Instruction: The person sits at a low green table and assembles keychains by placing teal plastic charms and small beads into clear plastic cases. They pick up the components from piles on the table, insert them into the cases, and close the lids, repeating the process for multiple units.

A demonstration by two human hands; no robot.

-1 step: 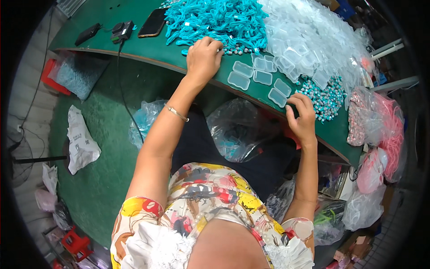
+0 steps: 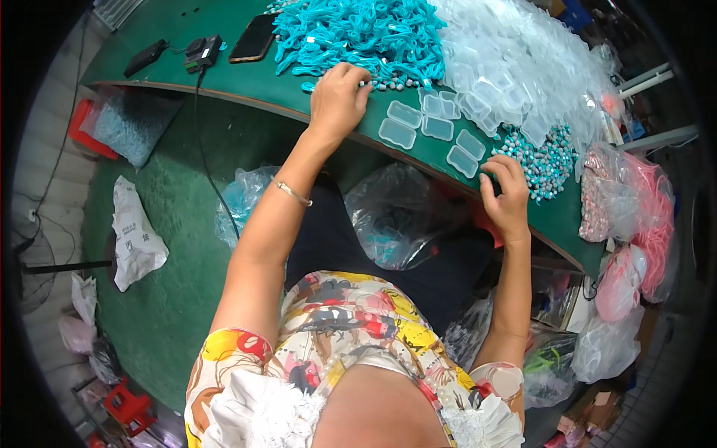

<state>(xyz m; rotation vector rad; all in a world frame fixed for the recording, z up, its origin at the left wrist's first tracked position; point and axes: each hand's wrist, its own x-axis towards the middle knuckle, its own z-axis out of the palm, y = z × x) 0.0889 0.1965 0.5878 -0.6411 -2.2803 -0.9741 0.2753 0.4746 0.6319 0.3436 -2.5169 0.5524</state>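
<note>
Green felt covers the curved worktop (image 2: 246,78), which runs from upper left to lower right. At its far side lies a large heap of turquoise plastic clips (image 2: 358,33); beside it, to the right, a larger heap of clear plastic lidded cases (image 2: 523,60). Five small clear rectangular cases (image 2: 437,128) sit in a loose group on the bare felt near the front edge, between the two hands. A patch of small turquoise-and-silver beads (image 2: 541,160) lies just right of them.

Left hand (image 2: 337,101): palm down on the worktop at the near edge of the clip heap, fingers curled over a short row of beads; whether it grips anything cannot be told.

Right hand (image 2: 508,196): at the front edge of the worktop, fingers bent, fingertips touching the lowest clear case and close to the bead patch; a grasp cannot be confirmed.

A black phone (image 2: 252,37) and a small black device with cable (image 2: 203,52) rest at the left end of the worktop. Clear plastic bags (image 2: 396,216) hang below the edge. Pink-filled bags (image 2: 642,216) stand at the right.
</note>
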